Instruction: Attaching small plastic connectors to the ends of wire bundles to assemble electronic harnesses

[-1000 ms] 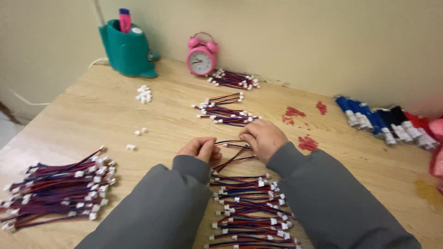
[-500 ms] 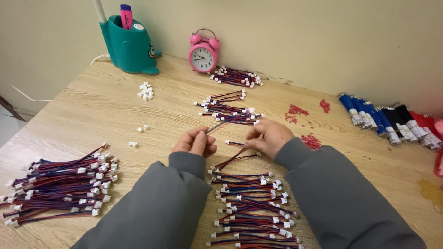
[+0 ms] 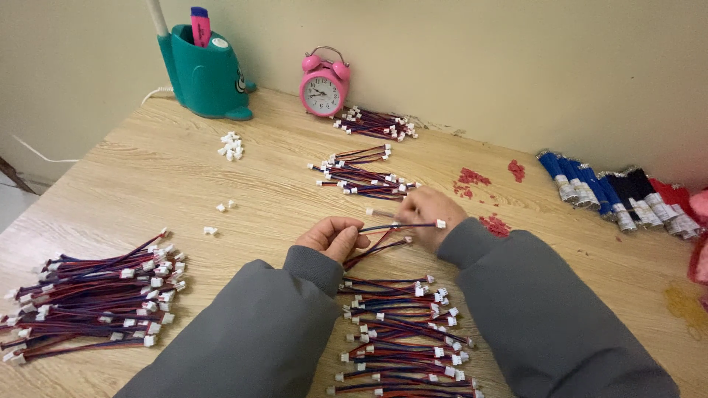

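The left hand (image 3: 332, 237) sits just below the middle of the view, fingers curled and pinching one end of a short red-and-blue wire lead (image 3: 398, 225). The right hand (image 3: 430, 215), at about three o'clock from the left one, is closed on the same lead near its other end, where a small white plug shows beside the knuckles. The lead runs nearly level between the two hands, held a little above the surface (image 3: 147, 184). A few more leads trail from under the left hand's fingers down toward five o'clock.

Between the grey sleeves (image 3: 251, 339), at six o'clock from the hands, lies a long stack of leads (image 3: 402, 335) laid crosswise, white plugs at both ends. At eight o'clock, near the left edge, is a larger loose bundle of leads (image 3: 92, 298). At twelve o'clock from the hands lies a smaller group of leads (image 3: 361, 177), and beyond it, near the wall, another small pile (image 3: 375, 123).

A pink alarm clock (image 3: 324, 82) stands at the wall at about eleven o'clock, with a teal holder (image 3: 203, 74) further left that carries a pink marker. A heap of white plugs (image 3: 231, 145) lies at ten o'clock, with a few strays nearer the hands. Red scraps (image 3: 472, 179) are scattered at one o'clock. At two o'clock, against the wall, lie blue, black and red wire bundles (image 3: 612, 191) side by side.
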